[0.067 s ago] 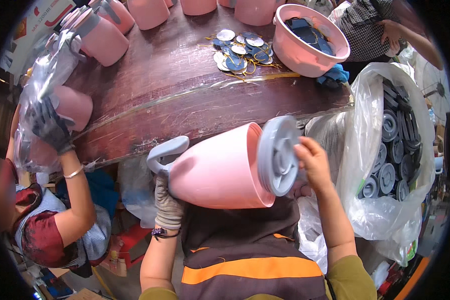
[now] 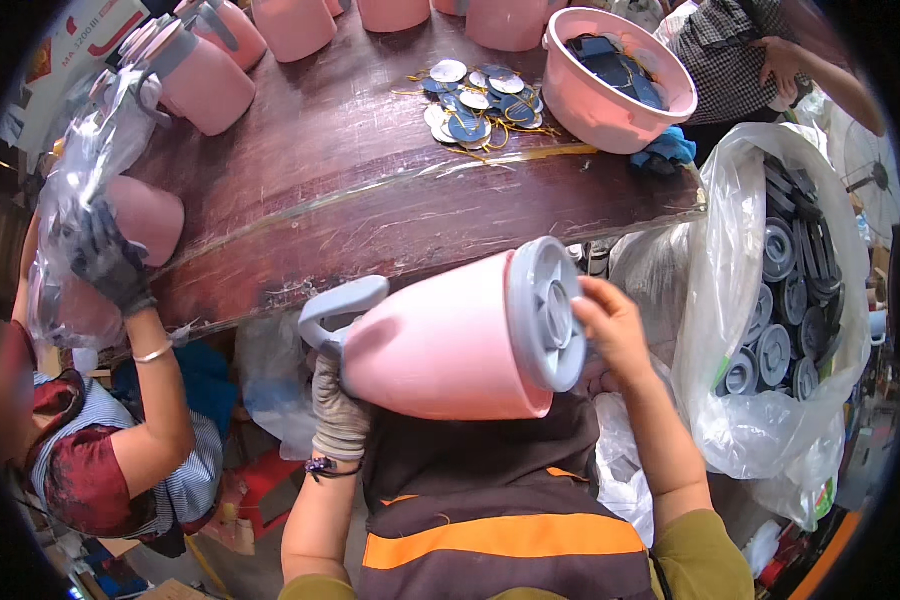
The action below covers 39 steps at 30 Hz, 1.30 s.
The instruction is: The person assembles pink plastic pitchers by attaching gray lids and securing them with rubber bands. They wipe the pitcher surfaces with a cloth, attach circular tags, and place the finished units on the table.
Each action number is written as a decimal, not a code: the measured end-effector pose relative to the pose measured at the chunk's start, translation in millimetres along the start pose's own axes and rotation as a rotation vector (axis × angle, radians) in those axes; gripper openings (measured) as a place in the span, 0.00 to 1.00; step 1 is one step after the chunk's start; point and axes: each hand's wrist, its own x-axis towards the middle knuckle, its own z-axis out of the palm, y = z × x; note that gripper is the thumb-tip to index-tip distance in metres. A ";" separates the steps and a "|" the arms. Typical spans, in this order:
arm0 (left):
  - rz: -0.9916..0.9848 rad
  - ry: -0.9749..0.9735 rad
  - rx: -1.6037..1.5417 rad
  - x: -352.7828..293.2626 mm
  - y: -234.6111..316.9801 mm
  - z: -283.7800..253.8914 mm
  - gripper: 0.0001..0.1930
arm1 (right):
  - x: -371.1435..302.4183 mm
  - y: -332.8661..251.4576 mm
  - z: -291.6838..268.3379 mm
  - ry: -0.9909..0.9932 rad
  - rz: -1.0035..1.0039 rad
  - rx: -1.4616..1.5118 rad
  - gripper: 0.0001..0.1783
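Observation:
A pink pitcher [image 2: 435, 345] lies tilted on its side in front of my apron, its mouth toward the right and its grey handle [image 2: 345, 305] toward the left. My left hand [image 2: 338, 415], in a pale knitted glove, is closed around the pitcher's lower end below the handle; its fingers are partly hidden. A round grey lid [image 2: 550, 315] sits against the mouth, with a little of the pink rim showing at the lower edge. My bare right hand [image 2: 615, 325] has its fingers bent on the lid's right edge.
Ahead runs a dark red table [image 2: 300, 170] with round tags [image 2: 480, 105] on yellow strings, a pink basin [image 2: 615, 85] and several pink pitchers [image 2: 205, 85]. At right, a plastic bag [image 2: 715, 370] holds grey lids. A co-worker's gloved hand [image 2: 110, 260] handles a bagged pitcher at left.
The lid has moved left onto the pitcher's mouth, closing most of the gap. My right hand has followed it slightly left; the pitcher has barely shifted.

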 end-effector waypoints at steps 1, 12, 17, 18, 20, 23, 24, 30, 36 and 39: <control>0.017 0.011 -0.005 -2.8 -5.0 4.2 0.32 | -2.4 8.4 15.3 -0.032 -0.062 0.039 0.18; 0.091 0.015 0.144 -15.3 -4.0 18.6 0.33 | -38.3 14.0 37.6 -0.063 -0.373 0.075 0.32; 0.125 0.040 0.262 -16.4 -3.9 19.4 0.33 | -43.6 13.6 38.5 0.054 -0.535 -0.092 0.27; 0.144 0.051 0.209 -15.3 -6.1 20.9 0.29 | -47.3 12.7 37.5 0.077 -0.597 -0.159 0.26; 0.097 0.083 0.151 -17.3 -7.1 24.9 0.28 | -52.2 17.3 39.7 0.113 -0.732 -0.220 0.25; 0.001 0.109 0.030 -17.8 -10.9 23.3 0.25 | -60.0 13.1 39.9 0.052 -0.810 -0.311 0.25; -0.049 0.101 -0.014 -19.5 -9.1 22.2 0.25 | -59.3 15.2 37.7 0.037 -0.849 -0.323 0.25; 0.359 -0.031 0.459 -26.0 17.6 48.0 0.25 | -54.8 25.9 36.7 0.041 -0.523 0.035 0.25; 0.439 -0.224 0.971 -37.0 73.8 73.6 0.42 | -51.3 29.5 51.2 0.103 -0.157 0.631 0.23; -0.208 -0.043 0.389 -36.5 71.2 80.9 0.44 | -56.8 24.1 56.2 0.160 -0.754 0.171 0.21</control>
